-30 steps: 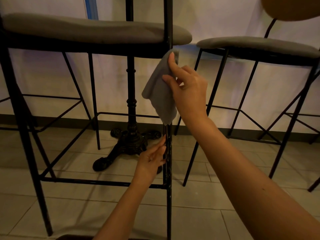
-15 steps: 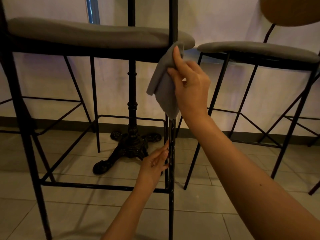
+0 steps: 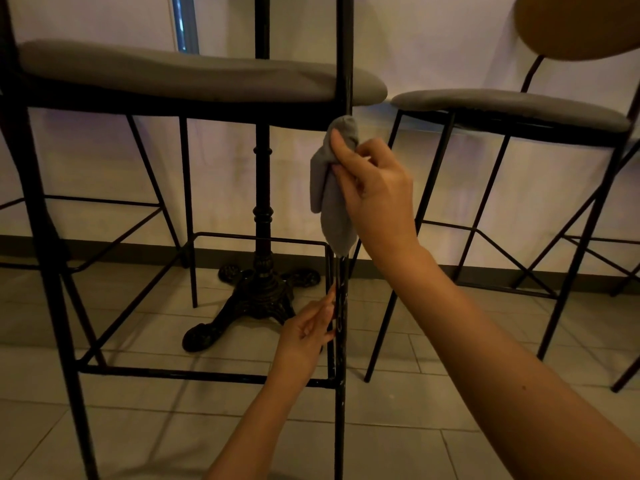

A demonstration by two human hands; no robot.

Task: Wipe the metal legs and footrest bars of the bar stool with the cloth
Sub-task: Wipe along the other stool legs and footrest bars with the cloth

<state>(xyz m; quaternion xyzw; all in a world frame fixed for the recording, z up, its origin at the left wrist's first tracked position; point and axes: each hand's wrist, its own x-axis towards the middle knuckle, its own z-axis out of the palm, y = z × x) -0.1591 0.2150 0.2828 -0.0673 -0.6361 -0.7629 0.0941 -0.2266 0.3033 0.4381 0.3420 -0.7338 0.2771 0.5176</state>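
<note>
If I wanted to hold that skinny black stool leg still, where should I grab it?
Probably the bare stretch of the front leg between the hanging cloth and the footrest bar, where the left hand grips it. Come from the left side: the leg is thin and upright, so fingers wrap round it, clear of the right hand wiping above.

Pale wall (image 3: 450, 39) with a dark baseboard (image 3: 104, 245) along its foot, and a narrow bright strip of window (image 3: 185, 22) up left. Grey floor tiles (image 3: 138, 427) in dim warm light. An ornate black table pedestal (image 3: 262, 271) stands near the wall; a second stool (image 3: 512, 105) stands at right
</note>
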